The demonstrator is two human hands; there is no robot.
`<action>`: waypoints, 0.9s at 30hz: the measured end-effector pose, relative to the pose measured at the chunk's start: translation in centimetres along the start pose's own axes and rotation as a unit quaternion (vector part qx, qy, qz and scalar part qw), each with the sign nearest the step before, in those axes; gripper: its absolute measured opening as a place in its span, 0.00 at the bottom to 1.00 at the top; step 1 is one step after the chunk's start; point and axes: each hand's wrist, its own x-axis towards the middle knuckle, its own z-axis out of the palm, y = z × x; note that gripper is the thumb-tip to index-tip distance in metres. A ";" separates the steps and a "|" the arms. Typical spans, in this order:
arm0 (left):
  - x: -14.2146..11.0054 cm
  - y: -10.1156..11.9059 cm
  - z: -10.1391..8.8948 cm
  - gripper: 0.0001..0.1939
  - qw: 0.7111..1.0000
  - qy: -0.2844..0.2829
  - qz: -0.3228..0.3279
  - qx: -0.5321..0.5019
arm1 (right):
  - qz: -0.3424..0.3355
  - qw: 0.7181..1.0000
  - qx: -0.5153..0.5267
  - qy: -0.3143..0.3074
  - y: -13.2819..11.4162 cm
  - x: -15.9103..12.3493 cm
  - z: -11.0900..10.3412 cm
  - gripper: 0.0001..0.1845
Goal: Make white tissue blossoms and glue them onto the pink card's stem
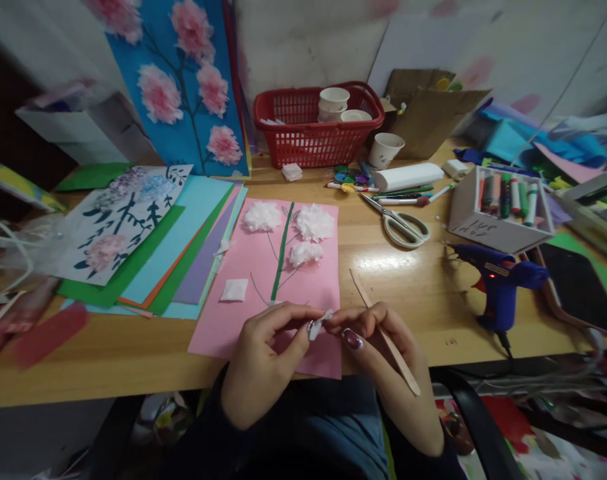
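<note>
Over the lower edge of a pink paper sheet [263,260], my left hand [263,363] pinches a small crumpled piece of white tissue paper [320,325]. My right hand [390,363] is closed around a flat wooden stick [390,343] that slants across its palm; its fingertips come close to the tissue, and I cannot tell if they touch it. The sheet carries a green stem [283,250] with thin drawn branches and white tissue flowers [314,222] on its upper part. A folded white tissue square [234,290] lies on its left side.
Scissors [398,223] and a blue glue gun [500,277] with a lit red light lie to the right, near a box of markers [503,207]. Coloured paper sheets [163,257] are stacked left. A red basket [308,143] and a blue flower picture [183,87] stand behind.
</note>
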 end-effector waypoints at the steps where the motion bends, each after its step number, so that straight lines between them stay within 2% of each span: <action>1: -0.1 0.1 0.0 0.09 1.000 0.001 -0.006 -0.015 | -0.001 1.000 -0.003 -0.001 0.0 -0.2 0.0 0.08; 6: -0.3 0.0 0.1 0.08 0.993 -0.013 -0.056 -0.106 | 0.004 0.999 -0.034 -0.016 -0.3 -1.0 -0.1 0.07; 9: -0.3 -0.2 0.3 0.08 0.990 -0.003 -0.076 -0.122 | 0.001 0.998 -0.055 -0.015 -0.3 -1.2 -0.2 0.07; 11: -0.2 -0.1 0.3 0.09 0.990 0.011 -0.075 -0.116 | -0.039 0.997 -0.060 0.004 -0.1 -1.3 -0.5 0.08; 14: -0.1 0.1 0.1 0.14 0.991 0.022 -0.064 -0.119 | -0.099 0.993 -0.053 0.047 0.3 -1.3 -0.8 0.16; 15: 0.0 0.2 0.1 0.15 0.990 0.016 -0.061 -0.126 | -0.099 0.991 -0.061 0.061 0.4 -1.3 -0.8 0.17; 18: -0.1 0.4 0.1 0.17 0.986 -0.024 -0.059 -0.152 | -0.059 0.992 -0.086 0.075 0.5 -1.1 -0.3 0.08; 20: -0.3 0.4 0.3 0.18 0.986 -0.041 -0.065 -0.151 | -0.042 0.994 -0.076 0.072 0.6 -1.0 0.2 0.12; 23: -0.3 0.4 0.7 0.18 0.988 -0.035 -0.078 -0.129 | -0.058 0.992 -0.068 0.088 0.8 -1.0 0.9 0.13; 27: 0.0 0.2 1.0 0.14 0.986 -0.024 -0.086 -0.142 | -0.109 0.987 -0.107 0.046 1.0 -1.5 0.9 0.13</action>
